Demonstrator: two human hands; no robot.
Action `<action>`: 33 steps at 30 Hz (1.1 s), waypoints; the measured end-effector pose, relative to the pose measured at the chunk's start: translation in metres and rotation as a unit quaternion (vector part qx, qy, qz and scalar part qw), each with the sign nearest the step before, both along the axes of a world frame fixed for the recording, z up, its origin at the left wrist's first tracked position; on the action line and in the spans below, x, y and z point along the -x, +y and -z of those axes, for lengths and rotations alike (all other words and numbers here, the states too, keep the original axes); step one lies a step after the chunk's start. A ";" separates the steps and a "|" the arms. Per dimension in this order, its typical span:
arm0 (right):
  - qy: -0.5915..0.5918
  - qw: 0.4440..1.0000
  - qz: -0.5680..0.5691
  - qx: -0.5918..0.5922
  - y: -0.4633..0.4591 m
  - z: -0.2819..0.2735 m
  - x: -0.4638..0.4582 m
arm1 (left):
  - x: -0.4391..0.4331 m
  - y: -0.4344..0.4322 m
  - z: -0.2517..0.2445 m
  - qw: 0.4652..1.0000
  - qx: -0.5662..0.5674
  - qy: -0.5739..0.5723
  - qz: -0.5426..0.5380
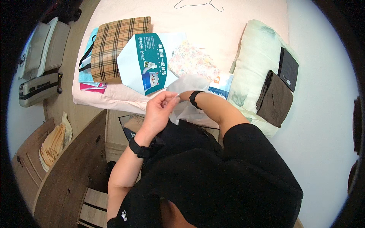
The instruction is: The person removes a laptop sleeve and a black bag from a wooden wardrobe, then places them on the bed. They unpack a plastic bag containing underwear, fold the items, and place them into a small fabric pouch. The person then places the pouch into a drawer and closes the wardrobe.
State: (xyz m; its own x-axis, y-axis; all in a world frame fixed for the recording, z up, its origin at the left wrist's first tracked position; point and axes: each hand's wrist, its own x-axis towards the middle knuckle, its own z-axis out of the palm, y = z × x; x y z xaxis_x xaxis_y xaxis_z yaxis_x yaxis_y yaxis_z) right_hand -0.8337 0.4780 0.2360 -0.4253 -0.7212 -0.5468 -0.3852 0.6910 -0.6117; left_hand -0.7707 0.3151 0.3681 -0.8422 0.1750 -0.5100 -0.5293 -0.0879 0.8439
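Between the thumb and fingers of my left hand [163,107] is the rim of a translucent white plastic bag [189,82]. My right hand [186,96] reaches into the bag from the right; only the part near its wrist shows, and the fingers are hidden. The bag sits at the front edge of the bed, before my body. Just behind it lies a floral-print fabric piece [195,61]. A white and blue package [223,84] bearing writing is to its right.
On the bed [216,25] are a plaid bag [122,42], a green-and-white printed bag [152,62], a wire hanger [196,5] and a pillow [253,62]. Dark brown folded cloth [275,99] and a black flat case [288,68] lie at right. Suitcases [40,88] stand left.
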 end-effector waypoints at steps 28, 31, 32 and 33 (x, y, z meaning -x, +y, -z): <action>-0.035 0.997 0.062 -0.012 -0.013 -0.014 0.037 | -0.075 -0.083 0.106 0.984 0.122 -0.126 -0.035; -0.098 0.986 0.135 0.021 0.001 -0.036 0.044 | -0.081 -0.078 0.113 0.984 0.114 -0.129 -0.050; -0.121 0.979 0.163 0.033 0.007 -0.044 0.044 | -0.081 -0.076 0.115 0.983 0.106 -0.134 -0.060; -0.147 0.970 0.191 0.045 0.012 -0.053 0.045 | -0.081 -0.073 0.117 0.983 0.117 -0.125 -0.064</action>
